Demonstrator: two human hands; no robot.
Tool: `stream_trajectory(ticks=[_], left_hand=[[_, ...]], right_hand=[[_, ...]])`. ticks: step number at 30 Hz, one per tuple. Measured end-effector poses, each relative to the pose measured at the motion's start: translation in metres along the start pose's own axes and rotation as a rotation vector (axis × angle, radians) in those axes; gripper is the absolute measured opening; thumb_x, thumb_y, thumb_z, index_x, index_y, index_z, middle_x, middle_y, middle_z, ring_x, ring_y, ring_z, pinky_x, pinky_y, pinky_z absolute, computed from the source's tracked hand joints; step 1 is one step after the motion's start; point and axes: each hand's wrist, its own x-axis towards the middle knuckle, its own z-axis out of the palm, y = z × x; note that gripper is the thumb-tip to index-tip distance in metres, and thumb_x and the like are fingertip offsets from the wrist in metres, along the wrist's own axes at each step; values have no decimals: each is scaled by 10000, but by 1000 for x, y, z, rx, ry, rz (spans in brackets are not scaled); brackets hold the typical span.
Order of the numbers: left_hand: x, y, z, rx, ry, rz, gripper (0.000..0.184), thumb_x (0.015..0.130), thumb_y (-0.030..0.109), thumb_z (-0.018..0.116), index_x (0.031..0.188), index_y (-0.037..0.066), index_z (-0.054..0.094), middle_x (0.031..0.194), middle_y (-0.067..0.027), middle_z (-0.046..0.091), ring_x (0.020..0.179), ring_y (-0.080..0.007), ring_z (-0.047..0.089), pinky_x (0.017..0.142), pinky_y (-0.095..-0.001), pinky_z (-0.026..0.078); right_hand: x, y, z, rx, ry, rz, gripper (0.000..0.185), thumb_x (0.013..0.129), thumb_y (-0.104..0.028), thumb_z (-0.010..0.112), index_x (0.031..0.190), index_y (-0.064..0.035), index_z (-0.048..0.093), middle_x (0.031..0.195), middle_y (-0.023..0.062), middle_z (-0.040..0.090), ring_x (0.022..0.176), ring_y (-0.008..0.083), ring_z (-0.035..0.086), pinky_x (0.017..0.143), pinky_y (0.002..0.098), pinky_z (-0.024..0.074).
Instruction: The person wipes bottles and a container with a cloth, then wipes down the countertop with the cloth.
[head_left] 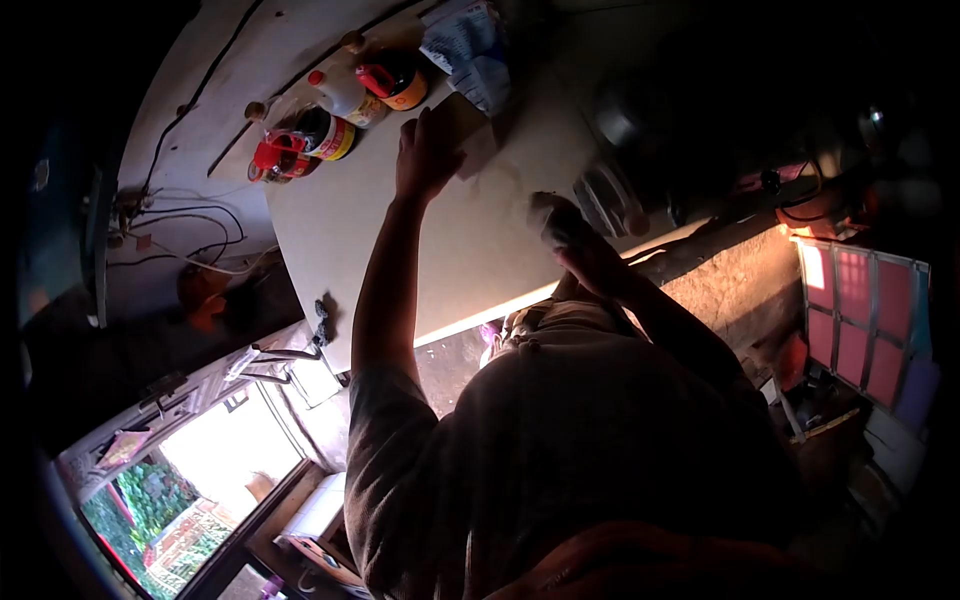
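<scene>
My left hand (425,160) reaches over the pale countertop (450,250) and grips a dark, flat, box-like object (462,125), close to the bottles and a crumpled plastic packet (468,50). Closer to the counter's front edge, my right hand (588,255) is closed around a greyish cloth-like item (553,217). Beside that item lies a clear container (603,198), partly in shadow. Exact details of both held things are hard to tell in the dim light.
Several bottles with red caps (323,133) stand along the wall at upper left. A dark rounded pot (622,115) sits in shadow on the right. Cables (200,225) hang at left. A pink-panelled frame (865,315) stands at far right.
</scene>
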Motion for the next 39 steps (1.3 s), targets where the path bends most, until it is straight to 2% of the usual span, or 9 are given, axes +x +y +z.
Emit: stream_trajectory(ticks=[3, 8, 13, 23, 25, 27, 33, 36, 39], left_hand=[[-52, -1, -21, -226, 249, 141, 942, 600, 231, 762, 1339, 67, 202, 1182, -207, 388, 1080, -367, 430, 893, -413, 416], [-145, 7, -36, -300, 405, 90, 1101, 548, 231, 805, 1367, 34, 96, 1078, -191, 425, 953, -365, 488, 773, -421, 460], [-208, -51, 15, 153, 290, 292, 703, 714, 222, 615, 1297, -18, 304, 1321, -200, 324, 1180, -426, 328, 977, -482, 298], [-243, -51, 17, -499, 421, 83, 1111, 598, 150, 764, 1362, -37, -21, 1191, -181, 424, 1044, -338, 438, 948, -412, 344], [-248, -48, 23, -797, 376, 46, 1032, 642, 136, 730, 1369, -13, 13, 1210, -148, 407, 1070, -302, 434, 972, -379, 331], [-240, -49, 33, -180, 450, 149, 852, 721, 219, 671, 1344, -33, 147, 1170, -129, 446, 1022, -301, 459, 913, -367, 374], [-245, -48, 49, -1930, 307, -180, 557, 773, 167, 627, 1239, 27, 357, 1178, -101, 486, 1066, -191, 479, 896, -321, 404], [-239, -57, 63, -1469, 350, -67, 534, 727, 141, 669, 1170, 16, 398, 1095, -100, 515, 1018, -216, 508, 862, -327, 424], [-243, -50, 25, -621, 486, 6, 588, 611, 169, 735, 1085, 18, 422, 1025, -141, 500, 953, -294, 505, 818, -360, 424]], right_hand=[[21, -26, -5, -182, -2, -229, 236, 773, -116, 557, 986, -32, 501, 869, 163, 492, 757, 297, 491, 639, 355, 406], [35, -83, 49, -348, 13, -539, 491, 754, -238, 630, 1132, 26, 460, 1237, 271, 368, 1163, 439, 329, 1003, 550, 189], [41, -55, 153, -961, -110, -621, 620, 823, -413, 460, 1261, 21, 392, 1271, 209, 399, 1204, 385, 310, 1020, 492, 190], [101, -60, 183, -673, -138, 299, 498, 815, -390, 445, 1098, 11, 535, 1283, 170, 423, 1136, 293, 451, 912, 363, 396], [83, -34, 194, -763, -12, 104, 484, 794, -367, 481, 1043, 42, 559, 1281, 185, 419, 1134, 325, 445, 894, 392, 398], [50, -24, 199, -889, 202, -512, 461, 770, -339, 521, 1019, 45, 571, 1286, 168, 419, 1154, 356, 413, 901, 454, 377], [-11, -45, 193, -827, -119, -536, 507, 747, -273, 549, 1223, -112, 479, 1339, 77, 382, 1277, 282, 274, 1007, 478, 232], [-26, -17, 153, -675, -418, -715, 543, 703, -142, 586, 1233, -103, 472, 1375, 45, 344, 1280, 296, 279, 1002, 409, 295], [-47, 12, 127, -199, -243, -4, 356, 825, -273, 476, 1071, -30, 562, 1083, 92, 509, 974, 215, 453, 848, 324, 385]])
